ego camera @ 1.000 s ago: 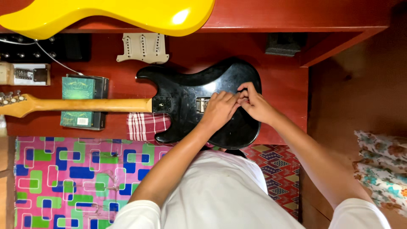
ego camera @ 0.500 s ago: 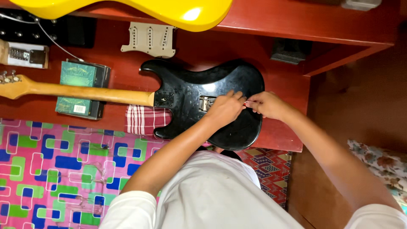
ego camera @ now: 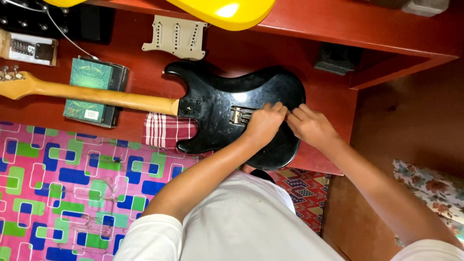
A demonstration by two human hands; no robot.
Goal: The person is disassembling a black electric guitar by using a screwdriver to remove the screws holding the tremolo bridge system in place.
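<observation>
Hands, left hand [ego camera: 263, 124] and right hand [ego camera: 311, 126], cover the black guitar [ego camera: 227, 104] cavity; each grip unclear, fingertips hidden.

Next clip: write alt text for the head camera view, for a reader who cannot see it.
Both hands, left hand and right hand, rest on a glossy black electric guitar body lying on a red wooden table, beside an open cavity. Its pale wooden neck crosses a green book; a red checked cloth lies under the body.
</observation>
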